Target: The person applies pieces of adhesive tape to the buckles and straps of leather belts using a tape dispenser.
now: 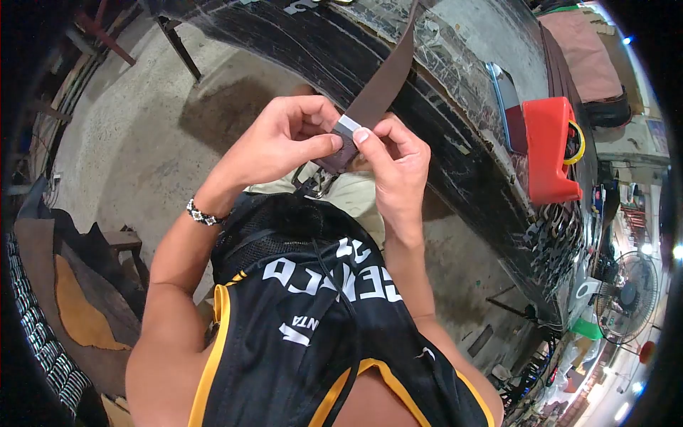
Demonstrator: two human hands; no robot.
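A brown strap (384, 82), like a leather belt, comes down over the workbench edge to my two hands. Near its lower end a flat silver band (347, 124) lies across it. My left hand (284, 139) pinches the dark brown end piece (334, 156) just below this band, thumb on top. From the other side, my right hand (393, 153) grips the strap with the thumb pressed at the corner of the silver band and the fingers curled behind. The undersides of the strap end and some fingertips are hidden.
On the black-edged workbench (284, 35) lie a phone (506, 107) and a red tape dispenser (544, 153) with a yellow roll. Metal buckles (558, 231) hang past it. A fan (627, 295) stands far right. Leather pieces (85, 306) are piled at left beside stacked metal parts (43, 334).
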